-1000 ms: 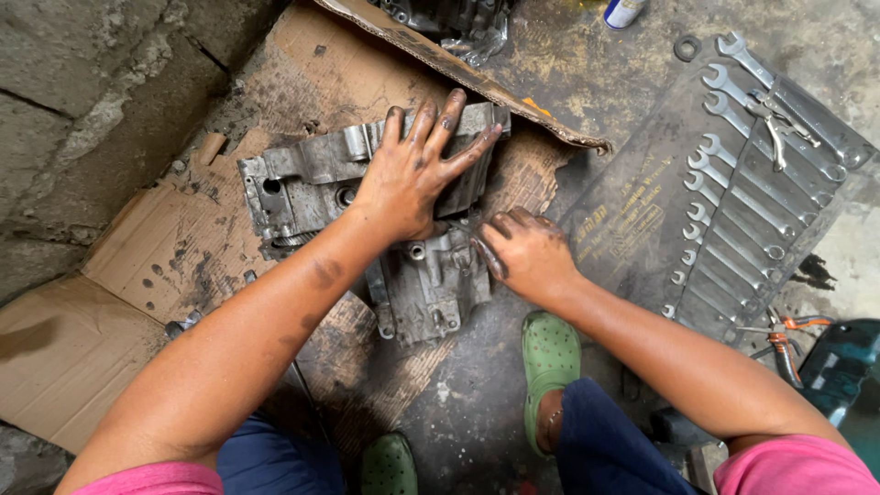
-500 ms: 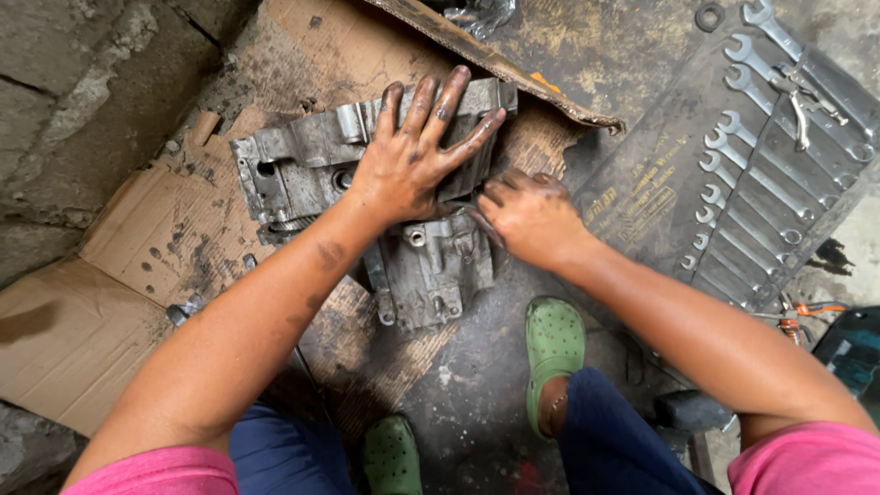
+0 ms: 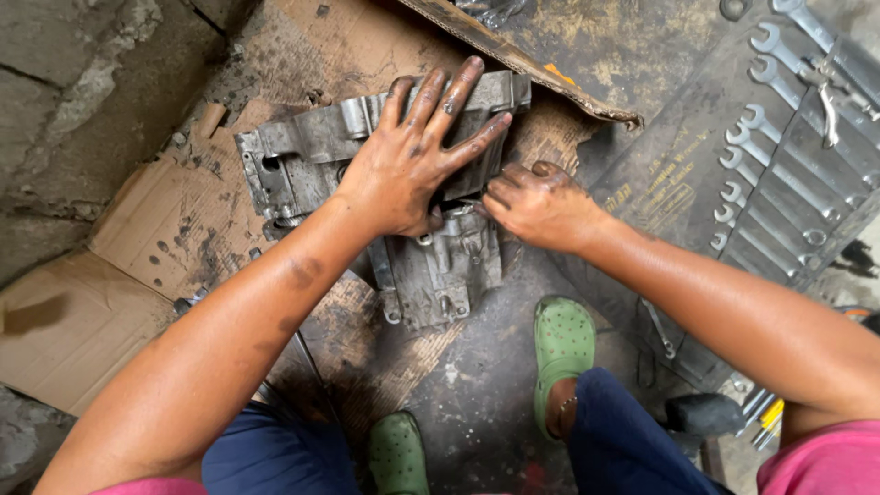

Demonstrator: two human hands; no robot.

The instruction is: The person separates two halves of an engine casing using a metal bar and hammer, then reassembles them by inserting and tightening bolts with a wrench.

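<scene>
A: Hands?
B: Two. Left hand flat, fingers spread wide, pressing on one grey metal casing. Right hand curled narrow, fingertips at the casing's right edge; what it grips, cannot tell.
A: Casing's place?
B: On stained cardboard, floor level.
A: Surroundings?
B: Two green clogs; one wrench roll at right, wrenches in a row.

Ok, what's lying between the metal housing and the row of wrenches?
In the head view, the right hand and its forearm, over dirty floor and a dark tool roll, separate the metal housing from the wrenches.
</scene>
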